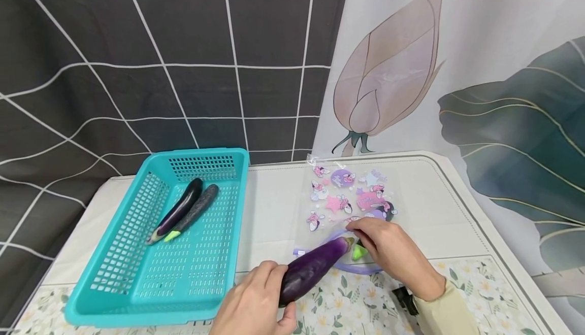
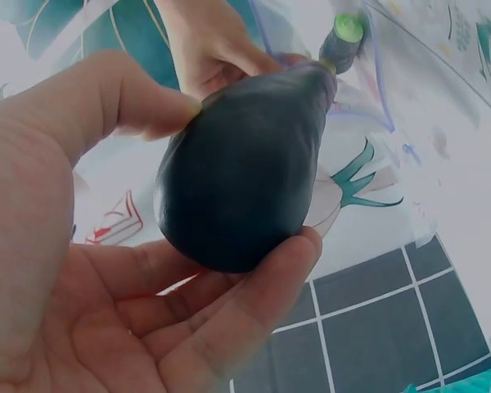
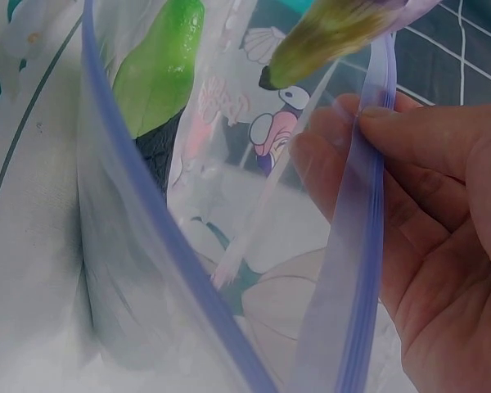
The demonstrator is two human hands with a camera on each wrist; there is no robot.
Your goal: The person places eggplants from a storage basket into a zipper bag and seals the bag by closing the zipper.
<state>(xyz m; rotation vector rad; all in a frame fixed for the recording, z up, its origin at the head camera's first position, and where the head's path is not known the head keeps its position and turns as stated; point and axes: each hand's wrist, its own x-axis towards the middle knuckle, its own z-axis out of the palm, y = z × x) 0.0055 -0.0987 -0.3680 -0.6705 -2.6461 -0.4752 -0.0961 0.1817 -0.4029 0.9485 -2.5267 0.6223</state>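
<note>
My left hand (image 1: 256,299) grips a plump purple eggplant (image 1: 311,274) by its rounded end, thumb on one side and fingers on the other. The eggplant's stem end points at the mouth of a clear zip bag (image 1: 320,233) printed with pink and purple cartoons. With thumb and fingers, my right hand (image 1: 395,254) pinches one purple zip edge (image 3: 364,205), and the mouth stands apart. Inside the bag lies a dark, bumpy vegetable with a bright green end (image 3: 159,74); most of it is hidden in the head view. The eggplant's stem (image 3: 319,41) hangs over the opening.
A turquoise plastic basket (image 1: 235,223) stands on the left. In it lie a slim dark eggplant (image 1: 180,208) and a dark bumpy cucumber-like vegetable (image 1: 197,209) with a green tip. Behind the table (image 1: 269,198) hang a dark grid cloth (image 1: 269,91) and a floral curtain (image 1: 393,61).
</note>
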